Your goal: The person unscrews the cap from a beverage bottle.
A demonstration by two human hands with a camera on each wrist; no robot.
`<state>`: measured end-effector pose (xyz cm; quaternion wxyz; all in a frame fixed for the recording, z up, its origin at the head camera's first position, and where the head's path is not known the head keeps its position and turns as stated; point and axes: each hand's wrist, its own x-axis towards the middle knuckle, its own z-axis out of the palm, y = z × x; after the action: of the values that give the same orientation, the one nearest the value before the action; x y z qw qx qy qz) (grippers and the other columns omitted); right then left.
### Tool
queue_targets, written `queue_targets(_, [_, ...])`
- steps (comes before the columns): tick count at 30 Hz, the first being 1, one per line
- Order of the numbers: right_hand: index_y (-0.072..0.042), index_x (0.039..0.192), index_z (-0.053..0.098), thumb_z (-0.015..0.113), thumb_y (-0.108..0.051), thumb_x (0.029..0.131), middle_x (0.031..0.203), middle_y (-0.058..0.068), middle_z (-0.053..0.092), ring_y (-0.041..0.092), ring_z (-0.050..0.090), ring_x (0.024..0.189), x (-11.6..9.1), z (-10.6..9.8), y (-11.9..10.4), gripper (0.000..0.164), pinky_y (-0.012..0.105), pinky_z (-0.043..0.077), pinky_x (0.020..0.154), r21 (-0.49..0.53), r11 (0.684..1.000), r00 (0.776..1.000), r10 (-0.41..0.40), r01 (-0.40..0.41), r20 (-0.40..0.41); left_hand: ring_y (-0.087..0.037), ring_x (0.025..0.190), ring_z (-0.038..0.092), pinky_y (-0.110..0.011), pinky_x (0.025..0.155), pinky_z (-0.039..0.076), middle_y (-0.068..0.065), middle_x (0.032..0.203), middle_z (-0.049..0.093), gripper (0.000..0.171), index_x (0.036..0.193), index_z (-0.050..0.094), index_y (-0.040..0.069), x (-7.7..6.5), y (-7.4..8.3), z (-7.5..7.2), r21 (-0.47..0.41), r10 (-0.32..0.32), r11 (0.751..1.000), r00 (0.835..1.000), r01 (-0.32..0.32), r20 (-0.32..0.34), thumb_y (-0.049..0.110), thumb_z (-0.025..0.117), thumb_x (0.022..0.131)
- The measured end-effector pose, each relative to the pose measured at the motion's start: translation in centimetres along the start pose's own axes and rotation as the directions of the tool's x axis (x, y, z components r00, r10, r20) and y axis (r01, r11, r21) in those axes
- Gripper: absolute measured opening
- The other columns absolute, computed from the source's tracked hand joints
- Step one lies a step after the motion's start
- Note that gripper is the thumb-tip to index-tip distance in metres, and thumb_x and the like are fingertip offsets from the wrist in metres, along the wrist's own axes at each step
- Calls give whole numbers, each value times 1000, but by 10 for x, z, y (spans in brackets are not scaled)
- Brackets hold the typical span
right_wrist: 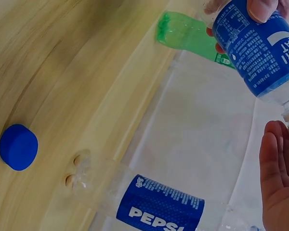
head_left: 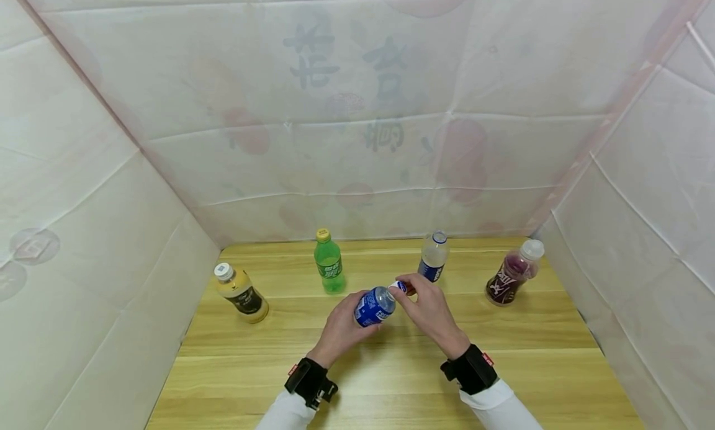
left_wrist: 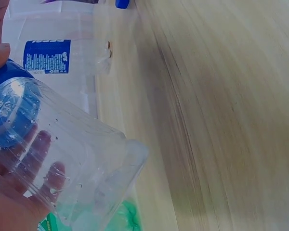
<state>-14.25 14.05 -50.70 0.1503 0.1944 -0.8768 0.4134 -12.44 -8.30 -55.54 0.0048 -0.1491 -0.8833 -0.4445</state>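
Note:
My left hand (head_left: 342, 327) grips a clear plastic bottle with a blue label (head_left: 370, 309), tilted with its neck toward the right. In the left wrist view the clear lower part of that bottle (left_wrist: 82, 139) shows droplets and appears to be empty. My right hand (head_left: 430, 309) pinches the white cap (head_left: 398, 286) at the bottle's mouth between thumb and fingers. Just behind the right hand stands a Pepsi bottle (head_left: 434, 256) with an uncapped mouth. On the table near its base, the right wrist view shows a blue cap (right_wrist: 18, 147).
A green bottle with a yellow cap (head_left: 329, 262) stands at the back. To the left is a yellow drink bottle (head_left: 242, 293), to the right a purple drink bottle (head_left: 509, 278). White fabric walls (head_left: 357, 144) enclose the wooden table (head_left: 391, 380) behind and on both sides.

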Motion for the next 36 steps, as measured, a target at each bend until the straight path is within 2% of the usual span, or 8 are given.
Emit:
queue_targets(6, [-2, 118, 71, 76, -23, 96, 101, 5, 71, 15, 68, 86, 0, 0, 0, 31, 38, 62, 73, 4, 1000, 1000, -14, 13, 12, -29, 115, 64, -52, 98, 53, -11, 129, 65, 74, 143, 55, 9, 1, -1, 1, 2, 5, 1000, 1000, -5, -4, 22, 91, 80])
queue_targets(23, [1, 129, 66, 71, -12, 99, 120, 13, 71, 23, 70, 106, 1, -2, 4, 33, 40, 61, 87, 28, 987, 985, -157, 155, 78, -29, 115, 64, -51, 97, 54, -11, 129, 65, 74, 143, 55, 8, 1, -2, 0, 8, 6, 1000, 1000, -6, -9, 22, 91, 80])
queue_targets(36, [2, 135, 62, 66, -7, 102, 130, 16, 67, 29, 65, 119, 0, -3, 4, 35, 46, 57, 96, 38, 984, 977, -175, 172, 125, -28, 115, 64, -50, 97, 54, -11, 129, 66, 75, 143, 56, 9, 1, -2, 0, 8, 5, 1000, 1000, -5, -10, 30, 90, 80])
